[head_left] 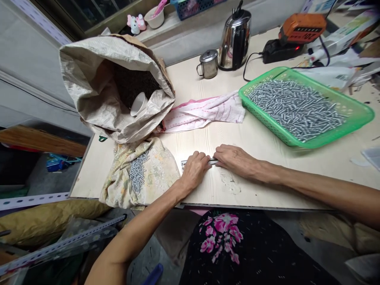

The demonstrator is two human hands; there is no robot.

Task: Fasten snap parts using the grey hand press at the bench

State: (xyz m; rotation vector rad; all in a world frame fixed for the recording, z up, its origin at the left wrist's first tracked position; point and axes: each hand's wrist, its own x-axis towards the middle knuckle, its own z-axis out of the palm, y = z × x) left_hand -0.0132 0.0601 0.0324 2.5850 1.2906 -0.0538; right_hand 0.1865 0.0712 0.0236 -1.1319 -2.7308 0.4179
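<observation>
Both my hands rest on the pale wooden table (261, 186) near its front edge. My left hand (194, 170) and my right hand (234, 159) meet over a small flat metal piece (184, 162), fingers curled down and pressed on it. Most of the piece is hidden under the fingers. Left of my left hand lies a flowered cloth (154, 174) with a heap of small metal pins (137, 174) on it. A green plastic tray (360, 116) full of the same pins sits at the right rear.
An open paper sack (89, 83) of dark granules with a white cup (139, 103) stands at the left rear. A pink-white towel (204, 113), a steel mug (208, 64), a kettle (234, 39) and an orange charger (301, 27) lie behind.
</observation>
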